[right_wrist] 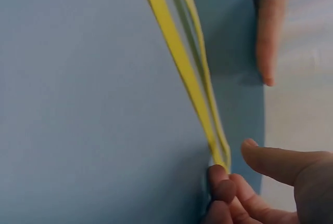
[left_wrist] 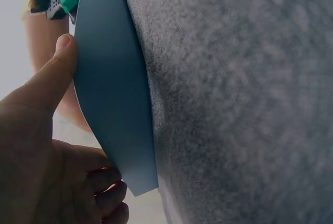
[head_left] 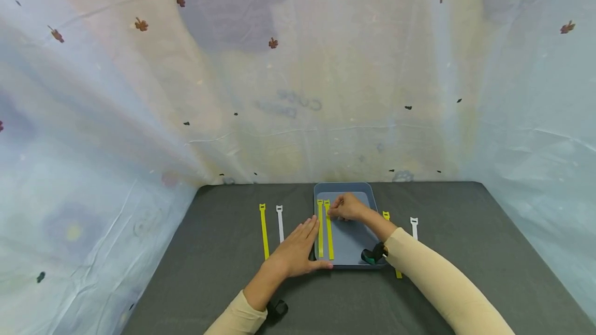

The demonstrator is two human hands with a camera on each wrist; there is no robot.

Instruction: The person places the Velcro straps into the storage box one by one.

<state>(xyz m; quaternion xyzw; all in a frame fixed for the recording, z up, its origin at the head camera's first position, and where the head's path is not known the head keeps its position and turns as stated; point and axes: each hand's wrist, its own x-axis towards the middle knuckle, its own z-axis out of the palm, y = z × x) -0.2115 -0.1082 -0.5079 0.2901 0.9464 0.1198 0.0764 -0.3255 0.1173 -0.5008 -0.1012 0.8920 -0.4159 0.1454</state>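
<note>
Two yellow strap-like cable ties with slotted heads, a left one (head_left: 320,231) and a right one (head_left: 329,234), lie side by side in a blue-grey tray (head_left: 351,242). My right hand (head_left: 349,207) is over the tray, its fingertips at the head end of the right tie. In the right wrist view its bent fingers (right_wrist: 222,190) touch the end of the yellow ties (right_wrist: 182,63), while the thumb stands apart. My left hand (head_left: 295,249) rests against the tray's left side with extended fingers, its thumb (left_wrist: 65,50) on the near rim.
Left of the tray lie a yellow tie (head_left: 264,229) and a white tie (head_left: 280,221). On its right are another yellow tie (head_left: 386,215), partly under the right forearm, and a white tie (head_left: 414,226). A dark grey cloth (head_left: 223,273) covers the table; a patterned curtain hangs behind.
</note>
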